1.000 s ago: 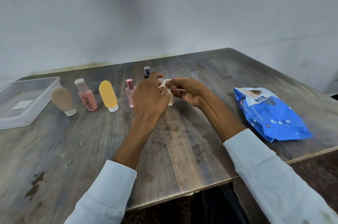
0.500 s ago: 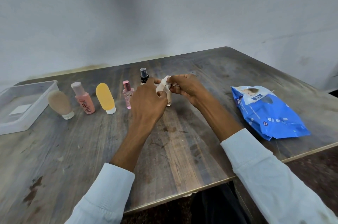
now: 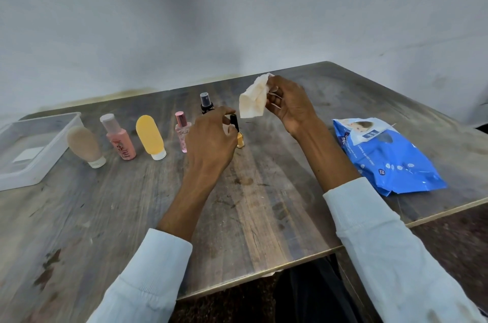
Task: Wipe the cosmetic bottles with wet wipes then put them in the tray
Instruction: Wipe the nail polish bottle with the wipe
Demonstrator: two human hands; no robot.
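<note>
A small nail polish bottle (image 3: 239, 138), black-capped with a yellowish body, is standing upright on the wooden table (image 3: 264, 204), and the left hand (image 3: 211, 143) is pinching its cap between thumb and fingertips. Above and just to the right, the right hand (image 3: 289, 103) is holding a crumpled wet wipe (image 3: 254, 97) pinched in its fingers, clear of the bottle.

The step in hand looks like the start of wiping this bottle: wipe ready, bottle seized but not yet touched by it. The next move likely calls for bringing wipe and bottle together, with a firm hold on the narrow cap so the little bottle is not tipping.

Behind the left hand a black spray bottle (image 3: 206, 103) is standing; leftward in a row are a pink perfume bottle (image 3: 182, 132), a yellow tube (image 3: 150, 138) on its white cap, a pink bottle (image 3: 118, 139) and a beige tube (image 3: 84, 146). The clear plastic tray (image 3: 55, 143) is sitting at the far left, holding no bottles. A blue pack of wipes (image 3: 390, 159) is lying well apart to the right.
</note>
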